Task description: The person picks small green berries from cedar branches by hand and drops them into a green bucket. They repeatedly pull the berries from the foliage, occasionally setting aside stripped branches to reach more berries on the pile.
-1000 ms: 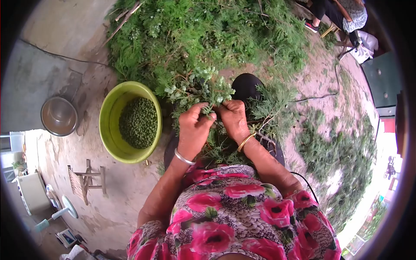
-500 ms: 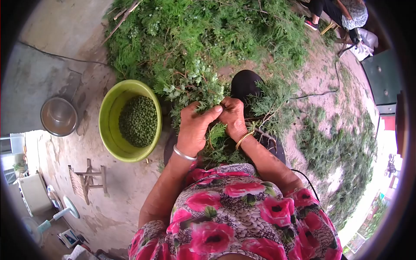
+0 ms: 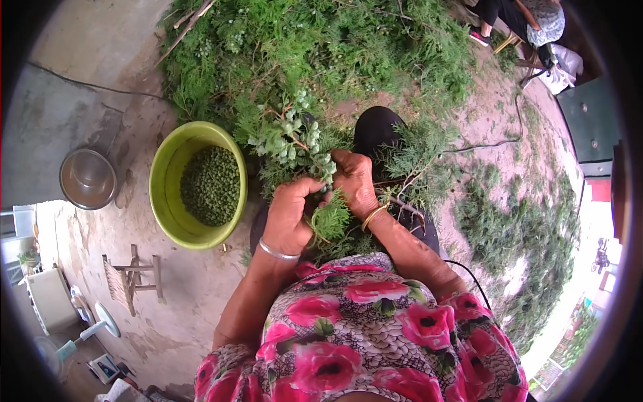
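Observation:
Between my hands is an arborvitae sprig [image 3: 295, 137] with clusters of pale green cones, its cone end pointing up and left above my lap. My right hand [image 3: 355, 181], with a gold bangle at the wrist, is closed around the sprig's lower part. My left hand [image 3: 289, 213], wearing a silver bracelet, pinches at the lower end of the cone cluster; its fingertips are partly hidden. Feathery green foliage [image 3: 331, 220] shows between the two hands. To the left stands a yellow-green bucket [image 3: 161, 208], partly filled with loose green cones [image 3: 213, 187].
A large heap of cut branches [image 3: 301, 47] lies ahead. More greenery [image 3: 522, 228] spreads over the floor at right. On the left are a metal bowl [image 3: 88, 179], a small wooden stool [image 3: 134, 278] and a fan [image 3: 100, 323]. Another person [image 3: 516, 20] sits at upper right.
My left hand has moved slightly down and left, its thumb away from the right hand. The cone cluster shows more fully, and the right hand has barely moved.

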Tool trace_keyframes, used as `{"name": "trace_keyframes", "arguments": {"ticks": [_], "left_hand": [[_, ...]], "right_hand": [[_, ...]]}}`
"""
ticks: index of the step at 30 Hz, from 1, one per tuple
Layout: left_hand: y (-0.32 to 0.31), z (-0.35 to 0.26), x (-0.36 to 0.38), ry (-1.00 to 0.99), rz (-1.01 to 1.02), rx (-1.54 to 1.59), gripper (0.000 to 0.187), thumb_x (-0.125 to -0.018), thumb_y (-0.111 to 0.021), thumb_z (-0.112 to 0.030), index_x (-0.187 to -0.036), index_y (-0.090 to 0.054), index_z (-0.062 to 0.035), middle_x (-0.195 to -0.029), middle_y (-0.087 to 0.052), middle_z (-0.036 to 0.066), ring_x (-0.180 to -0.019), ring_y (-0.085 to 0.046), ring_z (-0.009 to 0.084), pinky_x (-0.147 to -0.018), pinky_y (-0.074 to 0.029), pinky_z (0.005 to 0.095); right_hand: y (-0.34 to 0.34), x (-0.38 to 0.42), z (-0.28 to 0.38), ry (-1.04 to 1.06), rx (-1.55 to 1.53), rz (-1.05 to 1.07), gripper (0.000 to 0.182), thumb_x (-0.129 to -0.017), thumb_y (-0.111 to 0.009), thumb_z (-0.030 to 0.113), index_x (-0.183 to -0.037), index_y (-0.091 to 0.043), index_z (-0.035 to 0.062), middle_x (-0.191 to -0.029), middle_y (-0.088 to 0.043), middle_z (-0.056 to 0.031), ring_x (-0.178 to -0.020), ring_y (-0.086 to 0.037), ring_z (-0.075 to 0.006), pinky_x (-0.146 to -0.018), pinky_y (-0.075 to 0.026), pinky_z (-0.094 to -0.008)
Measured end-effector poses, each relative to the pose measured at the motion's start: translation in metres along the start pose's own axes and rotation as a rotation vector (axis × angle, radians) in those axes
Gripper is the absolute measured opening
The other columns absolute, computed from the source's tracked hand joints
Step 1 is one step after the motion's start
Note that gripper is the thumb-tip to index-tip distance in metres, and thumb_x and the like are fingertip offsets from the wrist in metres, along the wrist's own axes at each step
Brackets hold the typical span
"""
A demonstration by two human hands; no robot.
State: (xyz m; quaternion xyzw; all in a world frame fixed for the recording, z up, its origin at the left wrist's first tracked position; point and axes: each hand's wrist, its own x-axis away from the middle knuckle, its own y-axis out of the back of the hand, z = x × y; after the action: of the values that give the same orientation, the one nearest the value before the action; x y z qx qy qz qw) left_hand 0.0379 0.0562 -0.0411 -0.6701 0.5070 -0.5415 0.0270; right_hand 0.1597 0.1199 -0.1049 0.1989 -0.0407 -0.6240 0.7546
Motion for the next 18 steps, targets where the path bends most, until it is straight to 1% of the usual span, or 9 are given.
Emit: {"name": "trace_keyframes", "arguments": {"ticks": [2, 4, 6, 7, 8, 10, 11, 13, 18], "left_hand": [[0.008, 0.005, 0.002, 0.025, -0.013, -0.046, 0.010, -0.083, -0.057, -0.007, -0.086, -0.062, 0.0008, -0.073, -0.059, 0.004, -0.064, -0.053, 0.0125, -0.060, -0.044, 0.0258], [0.010, 0.007, 0.011, 0.042, 0.302, -0.052, 0.013, -0.082, -0.056, -0.009, -0.089, -0.058, 0.0021, -0.078, -0.061, 0.009, -0.068, -0.059, 0.0163, -0.060, -0.051, 0.0290], [0.008, 0.001, 0.016, 0.022, 0.347, -0.060, 0.022, -0.081, -0.056, -0.008, -0.097, -0.057, 0.0067, -0.089, -0.063, 0.015, -0.079, -0.061, 0.0201, -0.072, -0.054, 0.0325], [0.007, -0.002, 0.014, -0.073, 0.380, -0.011, 0.026, -0.084, -0.054, -0.009, -0.103, -0.056, 0.0085, -0.096, -0.063, 0.018, -0.085, -0.062, 0.0218, -0.079, -0.053, 0.0334], [0.005, -0.004, 0.014, -0.172, 0.415, 0.039, 0.030, -0.086, -0.051, -0.010, -0.109, -0.054, 0.0102, -0.102, -0.063, 0.020, -0.090, -0.062, 0.0235, -0.086, -0.052, 0.0343], [0.003, -0.008, 0.021, -0.355, 0.405, -0.117, 0.036, -0.094, -0.045, -0.014, -0.117, -0.050, 0.0123, -0.113, -0.059, 0.023, -0.102, -0.060, 0.0268, -0.095, -0.048, 0.0359], [0.002, -0.010, 0.019, -0.375, 0.332, -0.162, 0.033, -0.093, -0.046, -0.011, -0.116, -0.052, 0.0110, -0.112, -0.060, 0.019, -0.102, -0.060, 0.0249, -0.094, -0.048, 0.0362], [0.008, -0.012, 0.016, -0.363, 0.290, -0.136, 0.030, -0.097, -0.044, -0.012, -0.117, -0.054, 0.0083, -0.118, -0.058, 0.015, -0.109, -0.058, 0.0256, -0.098, -0.045, 0.0397], [0.018, -0.022, 0.023, -0.434, 0.405, 0.048, 0.039, -0.098, -0.046, -0.021, -0.121, -0.050, 0.0098, -0.122, -0.053, 0.022, -0.116, -0.052, 0.0330, -0.102, -0.042, 0.0442]], "right_hand": [[0.003, 0.000, 0.008, -0.051, -0.004, -0.012, 0.012, -0.064, -0.051, -0.011, -0.072, -0.054, -0.0023, -0.053, -0.043, -0.0050, -0.060, -0.038, -0.0063, -0.049, -0.038, -0.0301], [0.004, -0.003, 0.008, -0.073, -0.005, -0.050, 0.009, -0.066, -0.053, -0.009, -0.065, -0.048, -0.0016, -0.055, -0.037, -0.0020, -0.059, -0.034, -0.0062, -0.047, -0.035, -0.0299], [0.007, -0.006, -0.001, -0.127, -0.038, -0.036, 0.015, -0.075, -0.061, 0.000, -0.068, -0.048, -0.0024, -0.056, -0.042, -0.0181, -0.048, -0.043, -0.0193, -0.050, -0.042, -0.0347], [0.004, -0.007, -0.006, -0.109, -0.072, -0.071, 0.023, -0.076, -0.064, 0.002, -0.062, -0.045, -0.0010, -0.055, -0.036, -0.0151, -0.050, -0.035, -0.0130, -0.047, -0.037, -0.0323], [0.011, -0.005, 0.019, -0.364, -0.611, 0.004, 0.025, -0.075, -0.063, -0.001, -0.059, -0.043, 0.0005, -0.054, -0.035, -0.0101, -0.053, -0.030, -0.0108, -0.045, -0.033, -0.0301], [-0.005, -0.001, -0.033, 0.107, -0.314, -0.190, 0.022, -0.074, -0.059, -0.003, -0.059, -0.044, 0.0009, -0.053, -0.038, -0.0028, -0.054, -0.033, -0.0071, -0.046, -0.032, -0.0285], [-0.005, 0.000, -0.032, 0.111, -0.317, -0.184, 0.022, -0.074, -0.059, -0.003, -0.059, -0.044, 0.0009, -0.053, -0.038, -0.0028, -0.054, -0.033, -0.0071, -0.046, -0.032, -0.0285], [-0.005, 0.004, -0.029, -0.231, -0.463, -0.135, 0.017, -0.073, -0.056, -0.005, -0.061, -0.045, 0.0001, -0.055, -0.039, 0.0026, -0.056, -0.035, -0.0054, -0.047, -0.031, -0.0280], [0.012, -0.003, 0.003, -0.147, -0.297, 0.000, 0.016, -0.072, -0.056, -0.007, -0.062, -0.046, 0.0007, -0.056, -0.040, 0.0027, -0.057, -0.035, -0.0054, -0.048, -0.032, -0.0286]]}}
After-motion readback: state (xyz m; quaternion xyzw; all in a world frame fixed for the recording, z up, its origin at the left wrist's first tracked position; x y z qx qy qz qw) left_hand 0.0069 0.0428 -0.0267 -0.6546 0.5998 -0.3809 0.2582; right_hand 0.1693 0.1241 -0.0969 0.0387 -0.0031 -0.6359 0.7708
